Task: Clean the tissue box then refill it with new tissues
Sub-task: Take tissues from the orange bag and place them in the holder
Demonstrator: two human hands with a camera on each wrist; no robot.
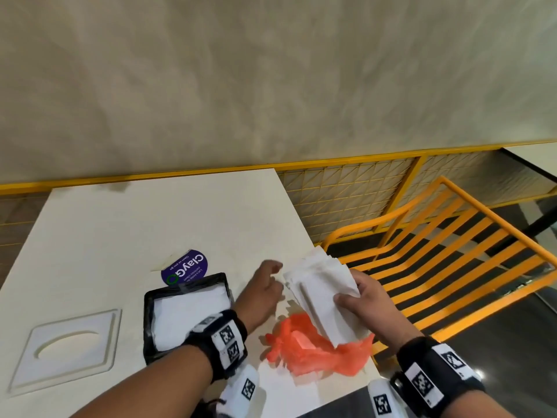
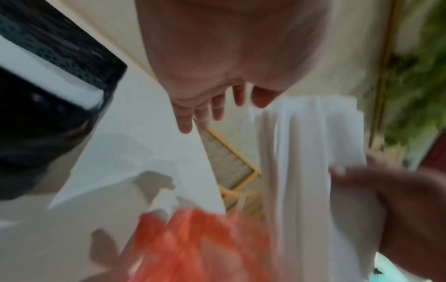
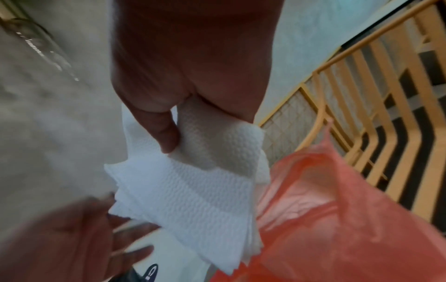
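Observation:
A black tissue box (image 1: pixel 147 324) lies open on the table with white tissues (image 1: pixel 187 309) inside. Its white lid (image 1: pixel 69 348) with an oval slot lies to the left. My right hand (image 1: pixel 361 300) grips a stack of folded white tissues (image 1: pixel 322 294) above the table's right edge; the right wrist view shows the thumb curled over the stack (image 3: pixel 188 190). My left hand (image 1: pixel 265 288) hovers just left of the stack, fingers loosely spread, holding nothing; its fingers (image 2: pixel 205 110) appear apart from the tissues (image 2: pixel 313 162). An orange plastic bag (image 1: pixel 316 348) lies crumpled under the stack.
The white table (image 1: pixel 135 224) carries a round purple sticker (image 1: pixel 185 271) behind the box. An orange slatted chair (image 1: pixel 446 257) stands right of the table. A yellow-framed mesh partition (image 1: pixel 346 194) and a grey wall lie beyond.

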